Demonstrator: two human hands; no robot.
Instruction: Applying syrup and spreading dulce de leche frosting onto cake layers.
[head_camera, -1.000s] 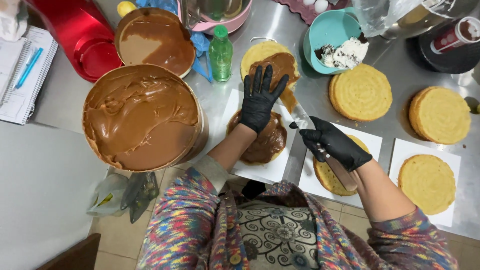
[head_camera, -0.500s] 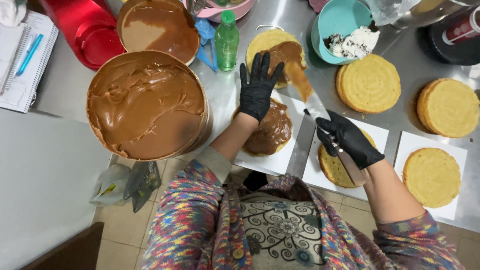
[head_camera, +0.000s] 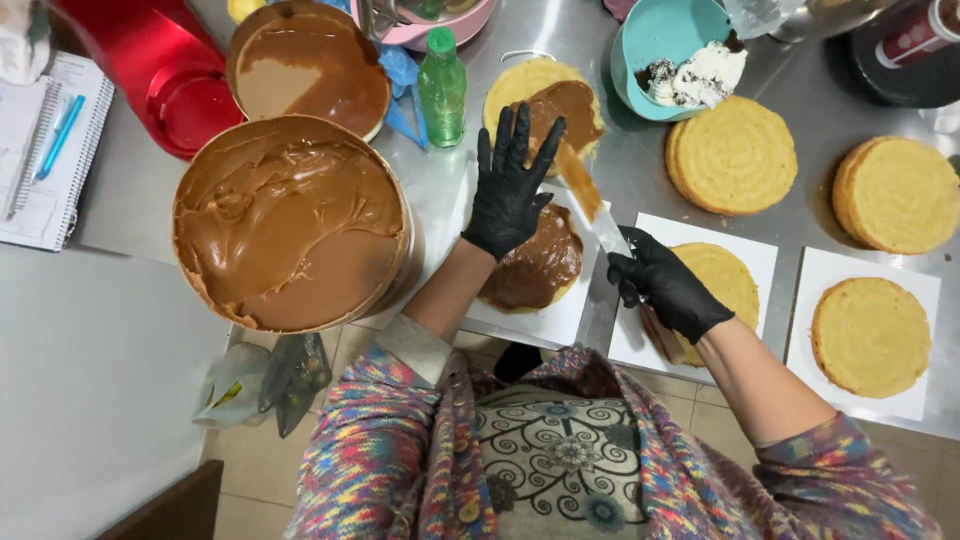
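We see the left hand, in a black glove, hovering flat with fingers spread and released above the caramel-covered cake layer, which sits on a white square board on the steel worktop. The right hand, also gloved, has its fingers clenched around the handle of a spatula, whose caramel-smeared blade reaches toward a second, partly spread cake layer farther back. To the left stands a large tub of caramel spread. Plain sponge layers lie to the right, near a teal bowl.
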